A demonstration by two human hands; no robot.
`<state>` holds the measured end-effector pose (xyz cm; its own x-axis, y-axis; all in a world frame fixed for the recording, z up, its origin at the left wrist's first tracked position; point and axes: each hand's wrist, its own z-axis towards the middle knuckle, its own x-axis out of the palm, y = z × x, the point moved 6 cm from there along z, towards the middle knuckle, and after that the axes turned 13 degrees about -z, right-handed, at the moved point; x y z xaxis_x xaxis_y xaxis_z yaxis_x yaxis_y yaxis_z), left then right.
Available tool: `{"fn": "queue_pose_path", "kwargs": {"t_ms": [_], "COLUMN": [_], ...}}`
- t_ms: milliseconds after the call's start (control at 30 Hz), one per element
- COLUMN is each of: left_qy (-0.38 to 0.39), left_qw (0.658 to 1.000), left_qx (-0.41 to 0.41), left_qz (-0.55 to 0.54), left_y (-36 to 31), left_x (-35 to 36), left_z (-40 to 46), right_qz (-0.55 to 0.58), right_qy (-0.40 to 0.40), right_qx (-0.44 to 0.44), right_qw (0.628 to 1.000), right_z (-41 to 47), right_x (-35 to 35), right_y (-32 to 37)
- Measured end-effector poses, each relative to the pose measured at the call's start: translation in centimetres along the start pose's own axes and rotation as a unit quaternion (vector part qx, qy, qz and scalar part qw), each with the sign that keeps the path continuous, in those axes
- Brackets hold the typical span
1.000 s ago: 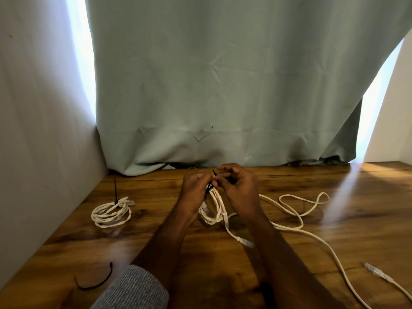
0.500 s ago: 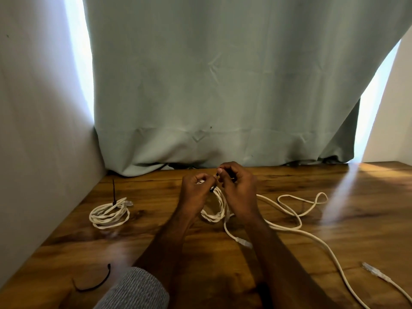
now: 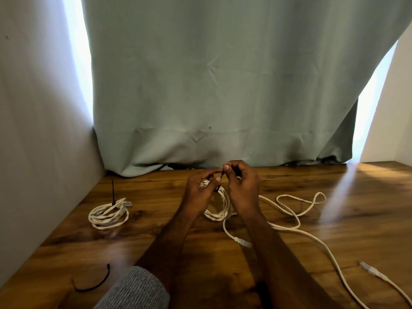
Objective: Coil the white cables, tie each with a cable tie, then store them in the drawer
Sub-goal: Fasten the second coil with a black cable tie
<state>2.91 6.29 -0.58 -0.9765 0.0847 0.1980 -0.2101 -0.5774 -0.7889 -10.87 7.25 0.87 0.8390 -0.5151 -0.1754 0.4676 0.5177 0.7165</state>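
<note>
Second coil (image 3: 219, 207), mid-table: left hand (image 3: 198, 195) pinches coil and tie (image 3: 219, 182), right hand (image 3: 242, 188) pinches tie tail; best cinched by pulling the tail straight while the loops stay bunched.

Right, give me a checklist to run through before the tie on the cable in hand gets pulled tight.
1. Coil gathered: the coil hangs between both hands, its loops together. Ok.
2. Tie held: the left hand and the right hand both pinch the black cable tie. Ok.
3. Tail through the head: fingers hide it. Cannot tell.
4. Loose end tucked in: one end with its plug trails out of the coil onto the table. Not ok.
5. Spare tie ready for the uncoiled cable: a spare tie lies near the left sleeve. Ok.
6. Drawer ready: none in view. Cannot tell.
</note>
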Motion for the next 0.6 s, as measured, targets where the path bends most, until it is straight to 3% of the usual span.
{"fn": "queue_pose_path", "kwargs": {"t_ms": [133,267,467,600], "left_qy": [0.003,-0.005,0.018,0.048], "left_qw": [1.0,0.999,0.998,0.995], "left_qx": [-0.021,-0.011,-0.033,-0.052], "left_qz": [-0.002,0.044,0.045,0.066], "left_y": [0.3,0.8,1.4,1.8], "left_x": [-0.1,-0.2,-0.1,0.3], "left_z": [0.1,0.0,-0.2,-0.7], "right_qz": [-0.002,0.032,0.082,0.112], "right_qy": [0.0,-0.048,-0.086,-0.066], "right_qx": [0.003,0.047,0.039,0.042], "right_qw": [1.0,0.997,0.992,0.991], "right_z": [0.0,1.1,0.9,0.8], "right_x": [0.2,-0.7,-1.3,-0.9], "right_y": [-0.2,-1.3,-0.7,-0.7]}}
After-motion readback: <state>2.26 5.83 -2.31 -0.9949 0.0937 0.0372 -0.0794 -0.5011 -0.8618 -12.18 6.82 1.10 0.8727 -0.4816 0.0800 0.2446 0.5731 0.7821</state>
